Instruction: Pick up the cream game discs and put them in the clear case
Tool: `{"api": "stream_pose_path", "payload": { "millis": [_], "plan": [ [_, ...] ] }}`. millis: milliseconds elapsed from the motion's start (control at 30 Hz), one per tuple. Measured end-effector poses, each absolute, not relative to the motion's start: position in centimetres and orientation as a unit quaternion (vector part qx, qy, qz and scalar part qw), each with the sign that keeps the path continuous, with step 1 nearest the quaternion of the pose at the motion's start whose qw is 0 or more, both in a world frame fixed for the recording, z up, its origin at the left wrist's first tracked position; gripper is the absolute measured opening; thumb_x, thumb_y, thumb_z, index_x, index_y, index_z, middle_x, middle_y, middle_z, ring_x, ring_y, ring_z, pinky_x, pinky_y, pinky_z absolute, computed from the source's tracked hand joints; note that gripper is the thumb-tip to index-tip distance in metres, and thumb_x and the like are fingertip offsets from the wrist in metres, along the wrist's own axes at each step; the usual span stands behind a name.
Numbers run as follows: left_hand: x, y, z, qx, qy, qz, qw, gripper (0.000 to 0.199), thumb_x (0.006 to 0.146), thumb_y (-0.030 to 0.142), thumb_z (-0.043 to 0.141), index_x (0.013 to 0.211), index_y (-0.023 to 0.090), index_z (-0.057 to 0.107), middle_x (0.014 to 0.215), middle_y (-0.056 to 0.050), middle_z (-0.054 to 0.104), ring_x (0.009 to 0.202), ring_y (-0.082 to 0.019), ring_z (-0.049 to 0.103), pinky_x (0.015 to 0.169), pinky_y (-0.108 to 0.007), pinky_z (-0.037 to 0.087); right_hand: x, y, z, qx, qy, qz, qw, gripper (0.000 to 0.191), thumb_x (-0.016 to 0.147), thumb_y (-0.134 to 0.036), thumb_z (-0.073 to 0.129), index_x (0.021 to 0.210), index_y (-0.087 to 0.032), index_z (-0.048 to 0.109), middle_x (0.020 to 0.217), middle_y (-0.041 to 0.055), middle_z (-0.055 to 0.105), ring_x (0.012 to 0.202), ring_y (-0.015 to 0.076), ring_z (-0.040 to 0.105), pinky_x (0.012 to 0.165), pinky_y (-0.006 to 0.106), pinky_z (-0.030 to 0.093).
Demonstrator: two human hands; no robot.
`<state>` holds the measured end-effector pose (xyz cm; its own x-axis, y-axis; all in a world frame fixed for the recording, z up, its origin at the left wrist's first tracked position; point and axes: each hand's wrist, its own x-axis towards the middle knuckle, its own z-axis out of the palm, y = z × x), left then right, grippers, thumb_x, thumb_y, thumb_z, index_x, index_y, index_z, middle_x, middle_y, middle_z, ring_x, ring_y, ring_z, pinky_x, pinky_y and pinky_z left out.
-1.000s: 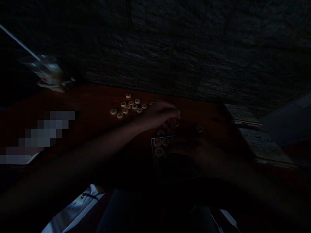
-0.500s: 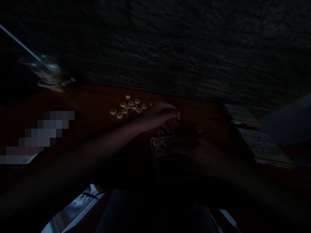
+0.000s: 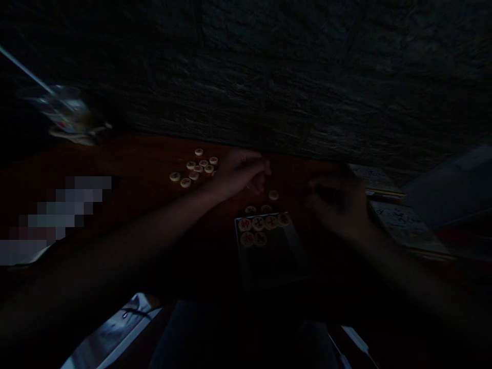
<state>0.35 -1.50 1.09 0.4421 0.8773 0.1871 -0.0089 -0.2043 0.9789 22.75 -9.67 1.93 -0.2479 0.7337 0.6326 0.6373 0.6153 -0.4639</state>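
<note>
Several round pieces with red or dark characters sit in two rows in a shallow box [image 3: 299, 246] near the table's front edge. Just behind the box lie two pieces, and a single piece [image 3: 273, 195] rests farther back. My left hand [image 3: 246, 171] is curled over the table beside a cluster of loose pieces [image 3: 198, 168]; what its fingers hold, if anything, is hidden. My right hand [image 3: 338, 202] is to the right of the box, with fingers bent and pressed toward the tabletop; the dark hides what is at its fingertips.
A clear cup [image 3: 69, 110] with a straw stands at the back left. Two flat boxes [image 3: 407, 228] lie at the right. A dark stone wall [image 3: 249, 77] rises behind the wooden table [image 3: 142, 148]. A pixelated object [image 3: 73, 210] lies at the left.
My right hand has moved from over the box to the right, uncovering its pieces. The piece that lay at the right is no longer visible. My left hand has shifted slightly left and back.
</note>
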Motion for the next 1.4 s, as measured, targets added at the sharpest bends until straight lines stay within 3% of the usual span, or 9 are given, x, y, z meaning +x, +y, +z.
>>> {"api": "stream_pose_path", "payload": {
  "millis": [100,200,300,400,533,667,833,1033,1400],
  "plan": [
    [-0.6,-0.4,0.9,0.69,0.345,0.456,0.444,0.023,0.093,0.022,0.058,0.073,0.016,0.069,0.054,0.001,0.062,0.044,-0.01,0.06,0.044,-0.02,0.048,25.3,-6.9,1.6,-0.523,-0.691,0.068,0.495,0.027,0.089,-0.029,0.065,0.062,-0.022,0.062,0.06,0.0003,0.063,0.054,0.0159,0.058,0.052,0.028,0.041],
    [-1.4,0.8,0.5,0.742,0.353,0.468,0.324,0.023,0.088,0.021,0.059,0.07,0.016,0.072,0.052,0.001,0.062,0.044,-0.008,0.056,0.045,-0.019,0.04,26.9,-5.0,1.2,-0.57,-0.668,0.108,0.466,0.027,0.086,-0.034,0.066,0.062,-0.023,0.062,0.059,0.0003,0.061,0.053,0.0161,0.055,0.049,0.028,0.038],
    [-1.8,1.7,0.2,0.768,0.367,0.461,0.252,0.027,0.088,0.025,0.059,0.07,0.016,0.075,0.054,0.0,0.065,0.051,-0.009,0.059,0.051,-0.021,0.04,27.3,-4.5,0.7,-0.579,-0.676,0.119,0.439,0.023,0.083,-0.032,0.063,0.061,-0.023,0.063,0.062,0.001,0.065,0.057,0.0178,0.06,0.054,0.03,0.043],
    [-2.2,2.3,0.2,0.771,0.376,0.45,0.247,0.029,0.089,0.029,0.058,0.072,0.015,0.077,0.057,-0.001,0.067,0.054,-0.011,0.06,0.055,-0.022,0.042,27.0,-4.9,0.1,-0.572,-0.7,0.111,0.412,0.018,0.082,-0.032,0.062,0.068,-0.021,0.069,0.075,0.0051,0.075,0.071,0.0222,0.071,0.066,0.033,0.053],
    [-3.1,2.8,0.7,0.768,0.389,0.44,0.256,0.031,0.091,0.033,0.058,0.073,0.016,0.077,0.057,-0.001,0.066,0.053,-0.011,0.058,0.052,-0.023,0.04,26.0,-5.8,-0.4,-0.546,-0.743,0.128,0.365,0.023,0.085,-0.03,0.062,0.093,-0.018,0.08,0.096,0.0095,0.082,0.079,0.0239,0.076,0.07,0.034,0.057],
    [-3.8,2.6,1.3,0.775,0.384,0.422,0.272,0.027,0.088,0.034,0.065,0.068,0.017,0.073,0.053,0.001,0.061,0.05,-0.01,0.052,0.05,-0.022,0.037,25.1,-6.4,-0.5,-0.485,-0.795,0.132,0.339,0.025,0.087,-0.024,0.062,0.103,-0.021,0.081,0.102,0.0082,0.083,0.088,0.0241,0.079,0.076,0.034,0.06],
    [-4.2,2.4,1.7,0.762,0.395,0.414,0.303,0.024,0.083,0.035,0.071,0.066,0.018,0.071,0.054,0.001,0.06,0.049,-0.01,0.051,0.048,-0.022,0.037,24.7,-6.4,-0.8,-0.463,-0.81,0.127,0.337,0.023,0.088,-0.022,0.061,0.101,-0.022,0.08,0.101,0.007,0.084,0.088,0.024,0.08,0.078,0.036,0.061],
    [-5.9,4.7,1.7,0.648,0.463,0.552,0.247,0.021,0.083,0.031,0.063,0.085,0.017,0.079,0.066,-0.001,0.068,0.056,-0.012,0.055,0.051,-0.021,0.038,25.4,-5.7,-1.2,-0.469,-0.798,0.125,0.358,0.022,0.089,-0.025,0.061,0.097,-0.022,0.081,0.097,0.0071,0.084,0.085,0.0251,0.08,0.079,0.037,0.062],
    [-10.9,7.9,3.5,0.58,0.482,0.637,0.159,0.023,0.075,0.02,0.061,0.091,0.017,0.077,0.078,-0.002,0.072,0.068,-0.014,0.061,0.061,-0.023,0.044,26.0,-4.8,-2.0,-0.495,-0.786,0.122,0.35,0.022,0.09,-0.03,0.061,0.095,-0.023,0.081,0.093,0.0041,0.084,0.079,0.0223,0.079,0.074,0.033,0.06]
  ]
}}
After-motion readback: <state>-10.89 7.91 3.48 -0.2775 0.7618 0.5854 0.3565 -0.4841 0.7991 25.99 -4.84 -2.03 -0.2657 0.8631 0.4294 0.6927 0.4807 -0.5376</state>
